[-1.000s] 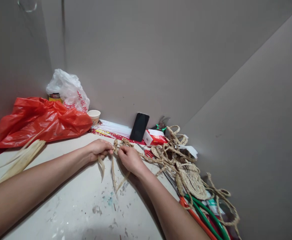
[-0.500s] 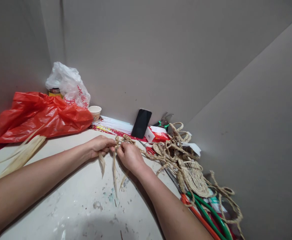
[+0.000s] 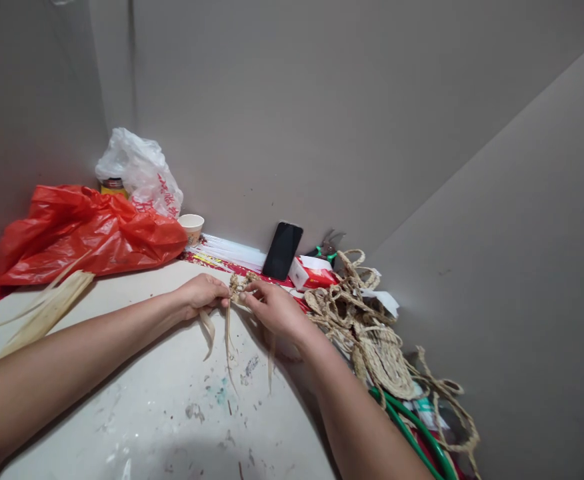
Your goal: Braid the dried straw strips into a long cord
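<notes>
My left hand (image 3: 205, 295) is closed in a pinch on a braid of dry straw-coloured fibre (image 3: 234, 285) above the white table (image 3: 172, 407). Close beside it, my right hand (image 3: 273, 307) pinches the same braid between thumb and fingers. Loose flat strands hang below: one strip (image 3: 207, 333) under my left hand, a thin one (image 3: 229, 340) between the hands, another (image 3: 271, 363) under my right hand. My fingers hide part of the braid where they meet.
A red plastic bag (image 3: 87, 230), white bag (image 3: 142, 170) and paper cup (image 3: 192, 228) stand at back left, with dry strips (image 3: 52, 310) in front. A phone (image 3: 283, 251) leans on the wall. Right lie a red box (image 3: 317, 272), pruning shears (image 3: 329, 247), coiled braided cord (image 3: 385, 353) and green handles (image 3: 422, 433).
My right hand has turned and its fingers have loosened into a pinch; a strand below it has swung right. My right forearm has shifted right. The left hand stays almost still.
</notes>
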`<control>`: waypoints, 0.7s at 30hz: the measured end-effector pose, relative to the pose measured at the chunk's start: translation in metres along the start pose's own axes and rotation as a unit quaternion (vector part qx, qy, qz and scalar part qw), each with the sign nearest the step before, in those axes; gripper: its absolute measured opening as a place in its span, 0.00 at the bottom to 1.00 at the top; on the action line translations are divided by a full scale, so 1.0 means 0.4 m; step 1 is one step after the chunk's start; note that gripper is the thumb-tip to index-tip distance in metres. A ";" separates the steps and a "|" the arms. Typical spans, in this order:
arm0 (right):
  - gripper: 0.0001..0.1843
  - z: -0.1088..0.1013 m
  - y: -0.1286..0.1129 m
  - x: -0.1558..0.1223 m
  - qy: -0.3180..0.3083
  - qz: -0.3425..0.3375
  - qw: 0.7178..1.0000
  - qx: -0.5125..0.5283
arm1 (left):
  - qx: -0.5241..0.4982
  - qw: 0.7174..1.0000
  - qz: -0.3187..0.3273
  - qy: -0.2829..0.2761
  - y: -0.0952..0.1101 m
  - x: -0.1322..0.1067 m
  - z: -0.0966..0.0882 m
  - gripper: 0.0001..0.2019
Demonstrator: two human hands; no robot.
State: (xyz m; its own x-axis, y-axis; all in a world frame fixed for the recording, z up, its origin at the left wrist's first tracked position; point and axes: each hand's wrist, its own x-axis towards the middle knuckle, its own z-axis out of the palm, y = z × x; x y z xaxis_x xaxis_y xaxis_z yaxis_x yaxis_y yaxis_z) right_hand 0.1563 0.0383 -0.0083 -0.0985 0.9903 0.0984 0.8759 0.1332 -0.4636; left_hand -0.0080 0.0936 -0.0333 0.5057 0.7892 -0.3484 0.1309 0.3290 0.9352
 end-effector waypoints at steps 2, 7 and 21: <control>0.12 -0.018 -0.012 -0.010 0.017 -0.013 0.998 -0.051 | 0.007 1.000 0.004 0.000 0.000 -0.001 0.000 0.10; 0.11 0.001 -0.040 -0.010 0.009 -0.031 0.996 -0.085 | 0.014 1.000 0.018 0.001 0.001 -0.004 0.001 0.09; 0.13 0.078 -0.008 0.030 0.040 -0.008 0.998 0.051 | 0.006 1.000 0.015 0.003 0.002 -0.005 0.000 0.09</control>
State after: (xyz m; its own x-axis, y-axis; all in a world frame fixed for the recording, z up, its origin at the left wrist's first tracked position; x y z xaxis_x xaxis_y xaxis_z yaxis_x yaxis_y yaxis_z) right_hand 0.1376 0.0508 -0.0332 -0.0705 0.9822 0.1741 0.8218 0.1561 -0.5479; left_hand -0.0090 0.0922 -0.0318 0.5044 0.8018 -0.3205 0.1251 0.2994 0.9459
